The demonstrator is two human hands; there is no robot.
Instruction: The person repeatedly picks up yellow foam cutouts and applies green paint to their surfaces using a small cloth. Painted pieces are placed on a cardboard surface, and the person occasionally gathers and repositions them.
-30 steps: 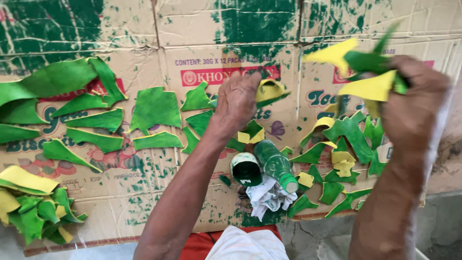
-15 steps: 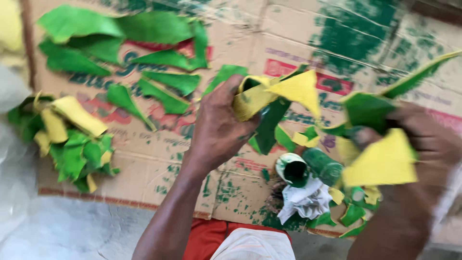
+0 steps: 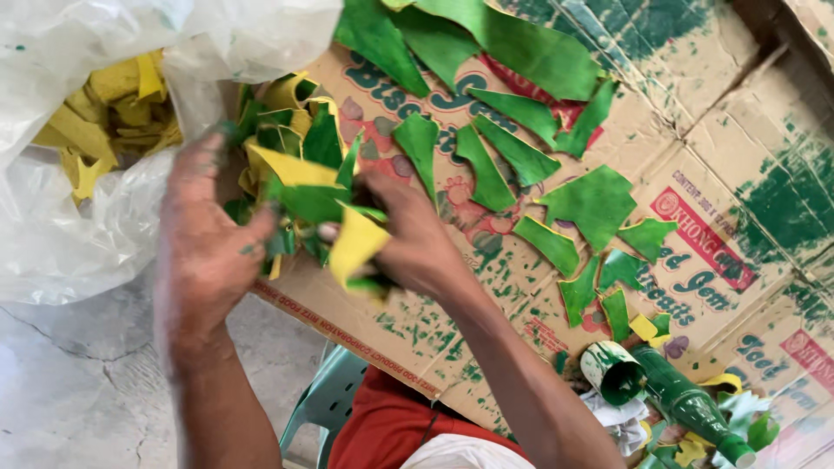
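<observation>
— Item held?
— Bunch of painted leaf pieces (image 3: 317, 204), green on one face, yellow on the other. Gripped between both hands, over the left edge of the flattened cardboard (image 3: 521, 287) serving as a work surface.

— Right hand?
— Right hand (image 3: 417, 239): closed around the bunch from its right side, thumb and fingers pinching a yellow piece (image 3: 354, 246) at the lower end. Green paint on the fingers.

— Left hand?
— Left hand (image 3: 204, 243): blurred, back toward the camera, fingers loosely spread at the left side of the bunch. Firm grip or mere touch: cannot tell.

— Bearing of the bunch?
— Between the two hands, the right one plainly carrying it. Long axis roughly from lower right up to upper left, pointing toward the clear plastic bag (image 3: 113, 148) just beside it on the left.

— Bag contents?
— Yellow pieces (image 3: 104, 113), visible through the plastic.

— Remainder?
— Loose green pieces (image 3: 521, 156) spread over the cardboard, well to the right of the hands. Green-smeared paint tin (image 3: 614, 372), green bottle (image 3: 691, 404) and crumpled rag (image 3: 621, 421) at lower right. Pale green plastic chair (image 3: 326, 404) and concrete floor (image 3: 78, 382) below.
</observation>
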